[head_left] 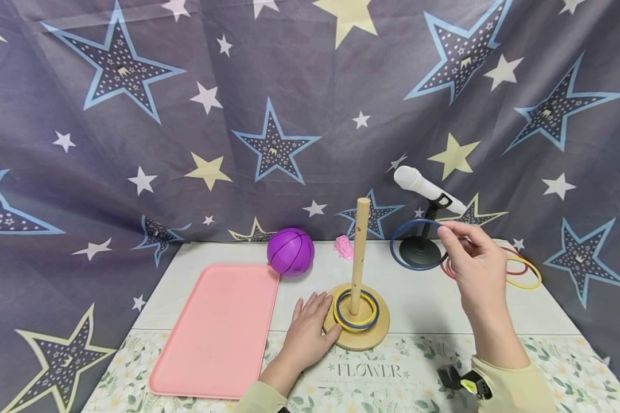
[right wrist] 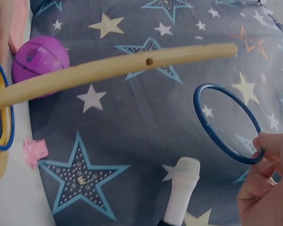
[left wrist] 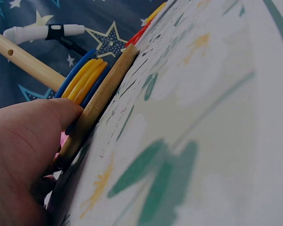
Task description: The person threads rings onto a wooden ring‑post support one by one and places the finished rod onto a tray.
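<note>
Head view: our right hand [head_left: 477,269], right of centre, pinches a blue ring [head_left: 392,245] between thumb and fingers, up off the tabletop [head_left: 413,310]. Our left hand [head_left: 310,332], bottom centre, lies relaxed, fingers extended, touching the round base [head_left: 361,342]. Wooden post [head_left: 360,252] stands upright there, stacked rings [head_left: 358,327] around its foot. Pink tray [head_left: 217,327] lower left, purple ball [head_left: 290,252] just beside it; white microphone [head_left: 426,186] on a stand, right of centre.

Left wrist view: we see the thumb against the base edge, beside blue and yellow rings, left of centre; other fingers mostly hidden.

Right wrist view: we have the pinched ring tilted at right, clear of the post, which crosses the upper half; microphone bottom centre.
</note>
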Demonstrator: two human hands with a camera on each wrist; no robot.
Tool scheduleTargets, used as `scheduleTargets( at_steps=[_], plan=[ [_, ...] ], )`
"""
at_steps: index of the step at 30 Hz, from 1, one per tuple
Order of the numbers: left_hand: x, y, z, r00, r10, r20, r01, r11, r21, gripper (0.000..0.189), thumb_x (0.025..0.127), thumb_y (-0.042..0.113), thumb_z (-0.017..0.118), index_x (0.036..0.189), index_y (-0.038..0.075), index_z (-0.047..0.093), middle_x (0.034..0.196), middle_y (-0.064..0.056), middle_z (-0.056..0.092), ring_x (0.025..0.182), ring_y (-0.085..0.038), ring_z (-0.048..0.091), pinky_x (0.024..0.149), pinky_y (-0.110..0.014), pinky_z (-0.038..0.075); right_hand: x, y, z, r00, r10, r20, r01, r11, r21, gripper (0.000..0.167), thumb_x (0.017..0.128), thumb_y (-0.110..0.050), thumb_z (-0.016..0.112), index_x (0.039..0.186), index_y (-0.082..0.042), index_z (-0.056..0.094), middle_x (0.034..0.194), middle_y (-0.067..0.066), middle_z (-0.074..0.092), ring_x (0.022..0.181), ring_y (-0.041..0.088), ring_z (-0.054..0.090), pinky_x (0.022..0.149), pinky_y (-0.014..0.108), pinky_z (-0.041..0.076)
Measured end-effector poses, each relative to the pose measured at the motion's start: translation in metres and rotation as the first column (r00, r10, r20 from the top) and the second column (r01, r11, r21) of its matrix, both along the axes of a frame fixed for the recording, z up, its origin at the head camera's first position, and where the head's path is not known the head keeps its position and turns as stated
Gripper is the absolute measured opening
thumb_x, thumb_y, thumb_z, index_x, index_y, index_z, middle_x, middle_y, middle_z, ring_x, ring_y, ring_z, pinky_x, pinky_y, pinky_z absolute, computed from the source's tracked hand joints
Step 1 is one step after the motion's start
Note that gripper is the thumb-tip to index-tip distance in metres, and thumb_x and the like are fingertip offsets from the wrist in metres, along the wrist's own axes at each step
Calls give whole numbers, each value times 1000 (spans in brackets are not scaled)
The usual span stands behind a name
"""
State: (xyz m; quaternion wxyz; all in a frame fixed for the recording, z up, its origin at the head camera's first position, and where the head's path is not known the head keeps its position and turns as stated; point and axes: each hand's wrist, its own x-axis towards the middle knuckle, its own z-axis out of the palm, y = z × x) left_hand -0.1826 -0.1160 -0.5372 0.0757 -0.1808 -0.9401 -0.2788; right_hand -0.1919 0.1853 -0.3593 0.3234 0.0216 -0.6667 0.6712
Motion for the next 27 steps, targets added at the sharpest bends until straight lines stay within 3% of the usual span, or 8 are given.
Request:
scheduleTargets(
  at_steps=[7, 12, 19, 27],
  plan=[
    [-1, 0, -1, 1000, 1, -1, -1, 1000, -2, 70, 102, 34, 72, 159, -3, 55, 166, -23, 51, 158, -43, 41, 132, -67, 18, 3, -13, 14, 989, 121, -86, -126, 991, -54, 18, 100, -3, 81, 113, 8, 80, 79, 6, 63, 49, 13, 41, 40, 22, 30],
    [-1, 0, -1, 1000, 4, 5, -4, 1000, -4, 70, 102, 34, 72, 159, -2, 54, 166, -22, 50, 159, -42, 40, 133, -66, 17, 3, -23, 23, 977, 176, -118, -185, 980, -73, 16, 100, -1, 80, 113, 9, 79, 68, 4, 53, 48, 14, 36, 42, 25, 26],
    [-1, -1, -3, 1000, 5, 11, -5, 1000, -3, 70, 102, 34, 71, 160, -1, 54, 167, -22, 50, 159, -42, 40, 133, -66, 16, -1, -40, 35, 962, 225, -155, -237, 969, -67, 16, 101, 0, 79, 113, 9, 79, 64, 2, 46, 48, 15, 27, 45, 28, 18],
    [-1, -1, -2, 1000, 5, 17, -4, 1000, -5, 70, 102, 34, 71, 160, 0, 54, 168, -21, 49, 160, -42, 39, 133, -66, 15, -7, -56, 41, 954, 265, -139, -277, 958, -74, 16, 103, -3, 78, 116, 7, 78, 63, 0, 47, 47, 9, 32, 43, 25, 20]
  ],
)
